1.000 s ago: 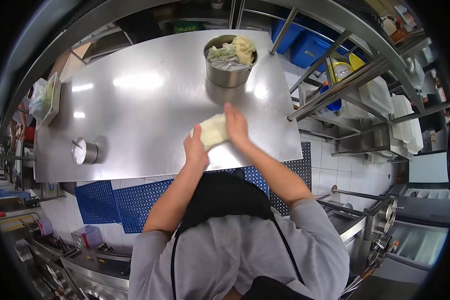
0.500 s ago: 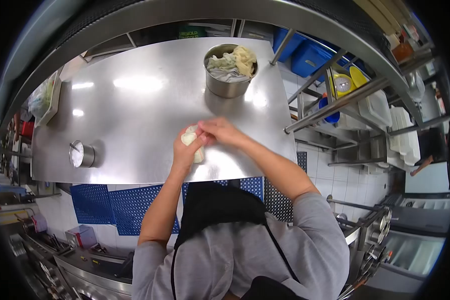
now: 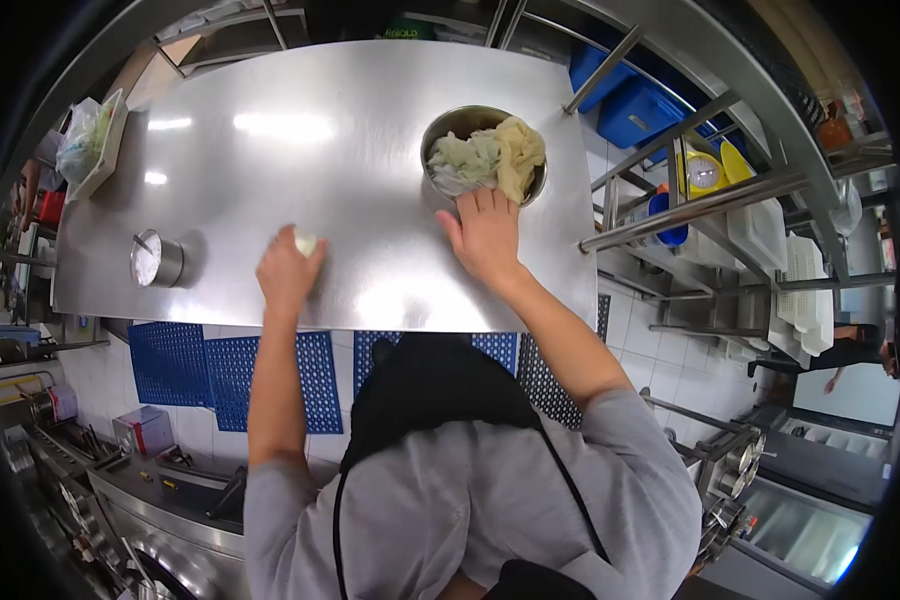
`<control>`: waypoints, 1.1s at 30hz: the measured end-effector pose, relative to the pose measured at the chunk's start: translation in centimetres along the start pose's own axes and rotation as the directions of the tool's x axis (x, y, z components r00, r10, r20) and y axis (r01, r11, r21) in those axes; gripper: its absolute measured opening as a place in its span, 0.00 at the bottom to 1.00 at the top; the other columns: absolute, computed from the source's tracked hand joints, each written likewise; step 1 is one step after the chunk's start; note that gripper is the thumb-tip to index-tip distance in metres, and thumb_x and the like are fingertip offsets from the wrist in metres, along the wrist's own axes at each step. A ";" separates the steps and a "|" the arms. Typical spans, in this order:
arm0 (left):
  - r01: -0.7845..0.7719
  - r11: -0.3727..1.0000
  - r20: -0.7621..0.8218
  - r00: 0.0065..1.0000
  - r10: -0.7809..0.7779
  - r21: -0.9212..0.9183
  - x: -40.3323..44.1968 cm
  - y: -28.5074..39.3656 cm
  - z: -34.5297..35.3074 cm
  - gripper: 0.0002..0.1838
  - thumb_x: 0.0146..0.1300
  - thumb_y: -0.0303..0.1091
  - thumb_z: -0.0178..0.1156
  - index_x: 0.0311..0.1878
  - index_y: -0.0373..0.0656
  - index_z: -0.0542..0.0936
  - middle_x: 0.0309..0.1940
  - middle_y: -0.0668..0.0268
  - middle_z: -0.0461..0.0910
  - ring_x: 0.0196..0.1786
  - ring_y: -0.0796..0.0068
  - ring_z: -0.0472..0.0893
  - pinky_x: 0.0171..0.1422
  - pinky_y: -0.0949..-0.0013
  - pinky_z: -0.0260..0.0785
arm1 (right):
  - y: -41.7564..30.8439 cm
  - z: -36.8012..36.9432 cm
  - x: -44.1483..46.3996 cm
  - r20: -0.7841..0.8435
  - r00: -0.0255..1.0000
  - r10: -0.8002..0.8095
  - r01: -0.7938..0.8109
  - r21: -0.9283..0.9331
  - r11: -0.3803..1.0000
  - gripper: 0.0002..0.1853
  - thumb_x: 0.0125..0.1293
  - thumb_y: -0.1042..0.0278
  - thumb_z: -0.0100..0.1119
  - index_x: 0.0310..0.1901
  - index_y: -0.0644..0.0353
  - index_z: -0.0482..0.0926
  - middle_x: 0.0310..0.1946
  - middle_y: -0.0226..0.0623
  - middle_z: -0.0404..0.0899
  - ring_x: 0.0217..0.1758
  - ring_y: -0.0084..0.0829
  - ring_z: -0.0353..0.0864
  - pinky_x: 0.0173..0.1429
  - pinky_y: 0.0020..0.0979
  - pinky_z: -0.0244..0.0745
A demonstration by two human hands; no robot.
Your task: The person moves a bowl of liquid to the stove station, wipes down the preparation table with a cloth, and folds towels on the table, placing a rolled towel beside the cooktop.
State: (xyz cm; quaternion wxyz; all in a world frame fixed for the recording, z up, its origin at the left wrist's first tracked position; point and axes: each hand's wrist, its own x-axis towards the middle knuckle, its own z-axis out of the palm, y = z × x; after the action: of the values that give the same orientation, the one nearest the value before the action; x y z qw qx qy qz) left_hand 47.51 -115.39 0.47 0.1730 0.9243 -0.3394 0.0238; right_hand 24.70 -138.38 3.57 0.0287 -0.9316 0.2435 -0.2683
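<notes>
While a black apron [image 3: 420,395] fills the near side, left hand [image 3: 288,268] is over the shiny steel worktop [image 3: 360,190], grip curled on a small off-white lump [image 3: 307,243]; lump pokes out right of it, mostly covered, long axis can't be told. Small round steel cup [image 3: 173,262] sits left, well apart. Right hand [image 3: 485,235] has thumb spread from straight fingers, fingertips at crumpled pale-yellow and whitish cloths [image 3: 520,150] inside a deep round steel pot [image 3: 464,122]. Pot lies straight ahead of right hand, the nearer one; lump lies leftward. Blue plastic bins [image 3: 638,108] beyond.
</notes>
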 end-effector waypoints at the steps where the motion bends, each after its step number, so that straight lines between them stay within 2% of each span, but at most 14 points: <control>1: 0.012 0.996 0.069 0.997 -0.019 0.090 1.1 -0.5 -0.2 0.39 0.58 0.64 0.68 0.57 0.36 0.80 0.48 0.49 0.85 0.50 0.46 0.85 0.49 0.47 0.78 | -0.2 -0.7 -0.5 0.025 1.000 -0.011 0.009 0.089 0.996 0.11 0.63 0.63 0.67 0.41 0.59 0.81 0.40 0.40 0.79 0.48 0.46 0.76 0.54 0.46 0.70; 5: -0.008 0.965 0.229 0.972 -0.054 0.261 3.0 -0.5 -2.1 0.49 0.57 0.74 0.62 0.68 0.40 0.75 0.64 0.46 0.76 0.67 0.44 0.75 0.61 0.39 0.71 | 1.6 -4.7 0.1 0.117 0.987 0.113 -0.155 0.468 0.870 0.12 0.65 0.64 0.64 0.46 0.62 0.84 0.46 0.45 0.81 0.52 0.51 0.76 0.53 0.51 0.73; 8: -0.031 0.955 0.202 0.979 -0.031 0.296 2.8 0.2 -2.2 0.52 0.58 0.77 0.57 0.74 0.44 0.71 0.71 0.43 0.68 0.74 0.40 0.66 0.70 0.33 0.61 | 1.6 -7.4 3.5 -0.020 0.985 0.172 -0.164 0.202 0.966 0.15 0.66 0.62 0.61 0.50 0.60 0.85 0.52 0.50 0.82 0.54 0.52 0.79 0.56 0.51 0.77; 12: -0.216 0.941 -0.109 0.962 0.252 0.261 2.7 2.4 -1.4 0.48 0.62 0.71 0.60 0.76 0.47 0.69 0.75 0.40 0.62 0.76 0.34 0.61 0.77 0.36 0.55 | 4.4 -4.3 6.0 0.168 0.972 0.166 -0.177 0.051 0.983 0.16 0.65 0.60 0.62 0.52 0.53 0.86 0.53 0.50 0.82 0.58 0.50 0.80 0.60 0.46 0.78; 14: -0.449 0.883 -0.157 0.890 0.428 -0.135 4.1 4.6 -1.3 0.43 0.64 0.62 0.64 0.77 0.48 0.68 0.77 0.39 0.60 0.77 0.34 0.59 0.78 0.40 0.55 | 5.3 -5.5 7.8 0.359 0.873 0.330 -0.414 0.188 0.891 0.17 0.64 0.60 0.62 0.53 0.51 0.87 0.53 0.50 0.82 0.60 0.49 0.80 0.62 0.45 0.78; 16: -0.535 0.765 -0.102 0.837 0.538 -0.359 3.3 9.7 -3.5 0.42 0.64 0.56 0.66 0.77 0.48 0.67 0.77 0.38 0.58 0.78 0.33 0.57 0.79 0.43 0.55 | 5.9 -5.0 7.3 0.220 0.956 0.193 -0.226 0.137 0.965 0.15 0.66 0.62 0.59 0.51 0.50 0.87 0.52 0.48 0.83 0.58 0.50 0.80 0.61 0.45 0.78; 18: -0.704 0.669 -0.138 0.706 0.694 -0.240 2.5 13.1 -3.1 0.42 0.65 0.58 0.65 0.77 0.49 0.68 0.76 0.38 0.59 0.78 0.32 0.57 0.80 0.42 0.55 | 6.7 -3.8 6.6 0.313 0.944 0.101 -0.063 -0.128 0.990 0.14 0.67 0.63 0.57 0.50 0.52 0.87 0.50 0.49 0.83 0.55 0.50 0.82 0.61 0.45 0.78; 19: -0.700 0.669 -0.159 0.711 0.685 -0.252 2.6 14.2 -2.3 0.43 0.64 0.60 0.65 0.77 0.48 0.68 0.76 0.38 0.60 0.77 0.32 0.58 0.79 0.41 0.55 | 5.4 -6.1 8.0 0.440 0.860 0.258 -0.235 -0.108 0.966 0.14 0.69 0.61 0.56 0.50 0.55 0.85 0.53 0.46 0.82 0.55 0.47 0.82 0.60 0.43 0.79; 22: -0.674 0.680 -0.199 0.737 0.646 -0.288 1.7 15.6 1.5 0.45 0.63 0.64 0.63 0.76 0.46 0.68 0.74 0.39 0.64 0.76 0.31 0.59 0.78 0.38 0.55 | 5.3 -8.7 7.2 0.413 0.761 0.501 -0.629 0.658 0.414 0.18 0.72 0.57 0.55 0.56 0.58 0.81 0.57 0.44 0.80 0.59 0.44 0.79 0.60 0.47 0.79; 26: -0.666 0.681 -0.183 0.742 0.645 -0.304 1.3 16.4 3.5 0.45 0.64 0.66 0.61 0.76 0.47 0.68 0.74 0.42 0.65 0.76 0.33 0.58 0.79 0.40 0.53 | 4.6 -13.6 5.1 0.394 0.799 0.455 -0.259 0.908 -0.331 0.20 0.78 0.55 0.48 0.62 0.59 0.73 0.56 0.44 0.80 0.63 0.46 0.78 0.63 0.57 0.77; 28: -0.657 0.691 -0.163 0.750 0.641 -0.303 2.2 17.5 4.0 0.45 0.64 0.67 0.61 0.76 0.47 0.68 0.73 0.43 0.66 0.76 0.34 0.59 0.80 0.42 0.53 | 5.0 -16.4 3.8 0.390 0.805 0.446 -0.141 0.857 -0.495 0.19 0.80 0.54 0.47 0.60 0.58 0.75 0.56 0.44 0.80 0.63 0.46 0.79 0.66 0.55 0.77; 29: -0.652 0.699 -0.147 0.753 0.641 -0.295 2.8 18.2 4.2 0.45 0.64 0.67 0.61 0.76 0.47 0.68 0.73 0.43 0.67 0.76 0.35 0.59 0.80 0.43 0.54 | 7.4 -16.5 2.7 0.174 0.957 0.230 0.013 0.770 -0.638 0.20 0.80 0.51 0.47 0.57 0.57 0.78 0.54 0.44 0.81 0.60 0.46 0.81 0.67 0.53 0.77; 30: -0.648 0.705 -0.129 0.756 0.642 -0.289 3.3 19.1 4.7 0.46 0.63 0.67 0.61 0.76 0.47 0.68 0.72 0.44 0.67 0.76 0.36 0.60 0.80 0.45 0.54 | 7.0 -18.7 2.2 0.263 0.846 0.464 0.087 0.790 -0.606 0.22 0.80 0.45 0.47 0.52 0.56 0.80 0.48 0.43 0.84 0.53 0.45 0.84 0.61 0.48 0.82; 33: -0.630 0.731 -0.102 0.771 0.628 -0.262 5.2 22.2 5.2 0.45 0.64 0.68 0.60 0.75 0.47 0.69 0.73 0.48 0.68 0.76 0.42 0.61 0.80 0.48 0.56 | 6.0 -24.1 -0.5 0.174 0.908 0.382 0.057 0.851 -0.522 0.29 0.76 0.34 0.49 0.47 0.56 0.81 0.39 0.44 0.84 0.43 0.41 0.86 0.49 0.45 0.85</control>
State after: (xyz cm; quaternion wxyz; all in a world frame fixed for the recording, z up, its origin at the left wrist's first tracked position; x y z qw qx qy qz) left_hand 36.99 -136.13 3.17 0.2849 0.7206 -0.6311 0.0355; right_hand 9.34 -141.55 22.85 0.8253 -0.3386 0.0497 -0.4492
